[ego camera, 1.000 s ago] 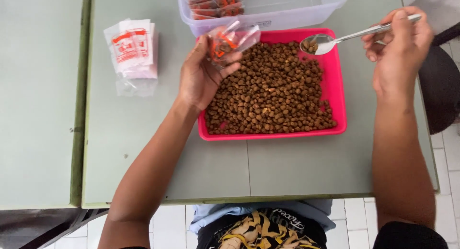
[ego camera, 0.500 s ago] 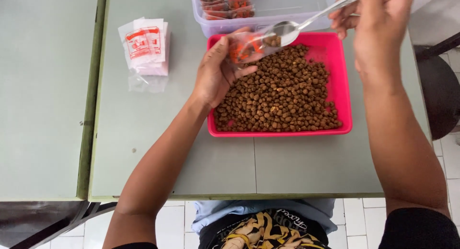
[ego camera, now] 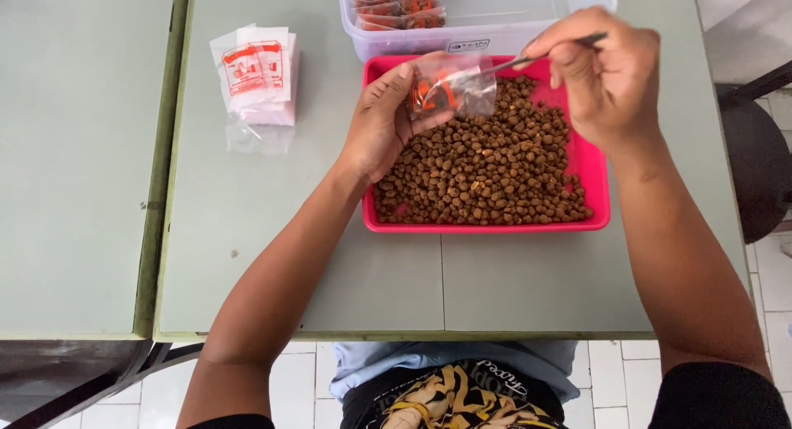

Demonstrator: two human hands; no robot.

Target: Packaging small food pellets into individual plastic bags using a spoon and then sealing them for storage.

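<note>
Fingers first: the right hand (ego camera: 606, 78) is pinched tight on the handle of a metal spoon (ego camera: 516, 63), and the bowl of that spoon is down inside the mouth of a small clear bag (ego camera: 454, 87) with an orange print. The left hand (ego camera: 384, 120) grips that bag from the side, thumb and fingers (ego camera: 394, 76) clamped on it, holding it just above the near-left corner of the kibble. A good fill here, I'd say, means keeping the bag's mouth wide with the left thumb and tipping the spoon well inside before turning it, so nothing rolls off the lip. Holding it over the tray is the smart bit: any stray bits would drop back in.

Outward now: the brown kibble (ego camera: 487, 165) lies heaped in a pink tray (ego camera: 596, 186) on the grey-green table (ego camera: 247, 256). Touching the tray's far edge is a clear plastic tub (ego camera: 528, 21), with filled bags (ego camera: 400, 4) stacked in its left end. Well off to the left lies a stack of empty bags (ego camera: 256, 74), flat on the table.
</note>
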